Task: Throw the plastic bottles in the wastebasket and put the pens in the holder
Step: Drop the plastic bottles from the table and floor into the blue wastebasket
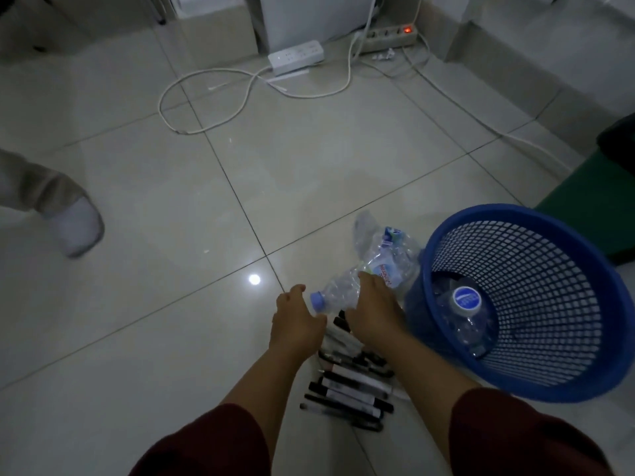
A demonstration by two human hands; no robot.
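Bottles come first, and one clear plastic bottle (338,293) is under my fingers now, lying on the floor with its blue cap (318,300) toward my left hand and its crumpled body running away toward the basket. Its long axis goes roughly left to right, tipped a little away from me at the far end.

From the head view, my right hand (372,309) is clenched over the middle of that bottle from above, grasping it. My left hand (297,316) lies loose and released just beside the cap, perhaps touching it; I cannot tell. Beyond my right hand sit more crushed bottles (388,252), heaped against the blue wastebasket (608,280), which stands just right of my right hand with at least one bottle already in it.

I judge this to be the bottle step, partway done. The next move calls for lifting this one clear and carrying it right, over the rim, before letting go.

Pens (350,383) lie in a pile on the floor between my forearms, nearer me than both hands, mostly pointing left to right. I see no holder.
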